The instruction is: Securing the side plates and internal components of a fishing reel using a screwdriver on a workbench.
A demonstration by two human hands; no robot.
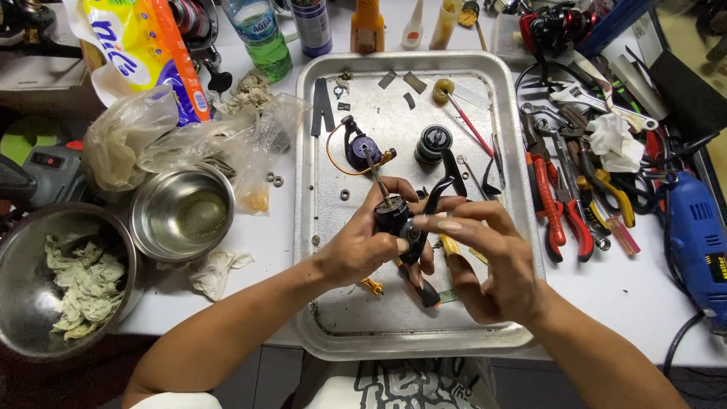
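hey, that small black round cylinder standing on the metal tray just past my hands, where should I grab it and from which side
Take the black cylinder around its round side wall, coming straight down from above with fingers on opposite sides. It stands upright on the tray, cap facing up, so the wall is exposed all round. The red-handled pick lies close on its right, so pinching front to back looks safer. Both the left hand and right hand are full.

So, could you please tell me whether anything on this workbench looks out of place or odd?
Nothing looks spilled or broken. The fishing reel body held by the left hand and right hand is stripped down; its loose small parts lie scattered over the metal tray, and pliers are heaped untidily beside it.
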